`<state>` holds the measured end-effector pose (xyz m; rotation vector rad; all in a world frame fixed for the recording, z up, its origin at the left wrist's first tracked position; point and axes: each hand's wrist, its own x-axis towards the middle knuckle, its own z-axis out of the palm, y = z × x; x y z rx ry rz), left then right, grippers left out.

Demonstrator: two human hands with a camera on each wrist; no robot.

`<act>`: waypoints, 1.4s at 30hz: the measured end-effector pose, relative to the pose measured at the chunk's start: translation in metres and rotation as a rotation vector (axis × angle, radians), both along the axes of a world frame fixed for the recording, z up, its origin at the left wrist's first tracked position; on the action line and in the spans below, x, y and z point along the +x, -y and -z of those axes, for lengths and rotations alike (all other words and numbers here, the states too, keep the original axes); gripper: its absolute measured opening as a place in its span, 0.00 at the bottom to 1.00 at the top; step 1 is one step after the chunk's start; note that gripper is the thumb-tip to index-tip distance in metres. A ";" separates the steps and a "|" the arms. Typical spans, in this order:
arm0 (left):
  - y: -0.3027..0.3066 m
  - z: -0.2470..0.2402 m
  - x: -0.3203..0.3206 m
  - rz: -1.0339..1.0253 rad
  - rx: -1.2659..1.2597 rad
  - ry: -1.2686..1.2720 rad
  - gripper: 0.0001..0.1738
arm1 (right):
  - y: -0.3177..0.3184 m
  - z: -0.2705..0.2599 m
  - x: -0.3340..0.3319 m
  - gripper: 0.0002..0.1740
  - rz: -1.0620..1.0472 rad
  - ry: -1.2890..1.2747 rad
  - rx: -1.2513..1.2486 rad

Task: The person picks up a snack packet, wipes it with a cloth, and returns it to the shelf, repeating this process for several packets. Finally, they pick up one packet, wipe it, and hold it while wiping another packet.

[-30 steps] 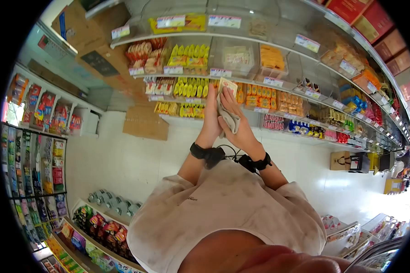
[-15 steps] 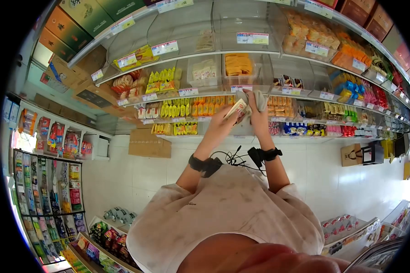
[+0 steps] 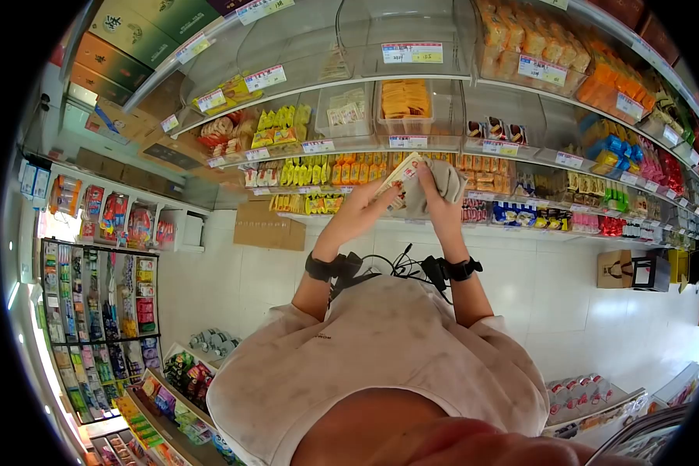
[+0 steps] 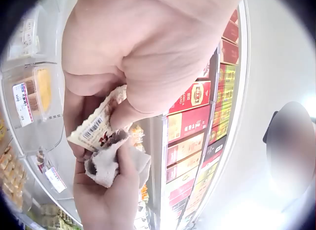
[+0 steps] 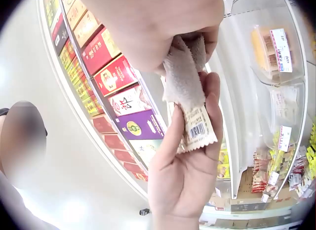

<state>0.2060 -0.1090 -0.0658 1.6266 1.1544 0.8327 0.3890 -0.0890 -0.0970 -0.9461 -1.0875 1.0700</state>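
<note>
While the left hand (image 3: 361, 210) pinches a snack packet (image 3: 402, 177) just before the shelf (image 3: 452, 144), the right hand (image 3: 444, 213) — clamped on a cloth (image 3: 440, 182) — presses against it; the wiping looks to be midway, and the packet is not yet back on the shelf.

stocked shop shelves (image 3: 412, 144) above white tiled floor (image 3: 233, 287).
</note>
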 end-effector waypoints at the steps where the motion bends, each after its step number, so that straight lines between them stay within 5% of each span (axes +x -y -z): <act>1: -0.001 0.000 -0.002 -0.024 0.024 -0.005 0.17 | -0.004 0.009 -0.005 0.14 0.059 -0.090 -0.061; 3: -0.002 -0.005 -0.006 -0.113 0.101 -0.029 0.17 | -0.015 0.033 -0.019 0.17 0.176 -0.266 -0.177; 5: 0.000 -0.021 -0.009 -0.237 0.204 -0.064 0.18 | -0.015 0.020 -0.020 0.19 0.020 -0.434 -0.301; 8: -0.012 0.005 -0.038 -0.077 0.662 -0.426 0.24 | -0.006 0.000 -0.042 0.19 -0.180 -0.543 -0.321; 11: -0.002 -0.009 -0.050 -0.035 0.325 -0.183 0.33 | -0.003 -0.001 -0.075 0.18 -0.140 -0.500 -0.288; 14: -0.001 -0.013 -0.077 -0.024 0.529 -0.207 0.36 | -0.011 -0.002 -0.100 0.16 -0.014 -0.225 -0.175; 21: -0.006 0.004 -0.168 -0.271 0.192 0.410 0.29 | -0.030 -0.032 -0.187 0.13 -0.002 0.106 -0.008; 24: -0.015 0.014 -0.210 -0.148 -0.034 0.555 0.21 | -0.028 -0.034 -0.223 0.15 0.011 0.269 0.055; 28: -0.023 0.018 -0.228 -0.388 0.048 0.486 0.07 | -0.027 -0.035 -0.245 0.18 0.178 0.058 -0.046; 31: -0.030 -0.002 -0.228 -0.537 0.506 0.241 0.09 | -0.025 -0.051 -0.250 0.17 0.207 -0.027 -0.070; 36: -0.039 -0.033 -0.209 -0.211 0.640 0.113 0.20 | -0.025 -0.070 -0.271 0.14 0.107 0.007 0.071; 40: -0.053 -0.050 -0.206 -0.145 0.651 0.145 0.23 | -0.050 -0.084 -0.240 0.13 0.098 0.061 0.074; 42: -0.063 -0.053 -0.196 -0.197 0.592 0.210 0.21 | -0.060 -0.084 -0.226 0.13 0.096 0.293 0.120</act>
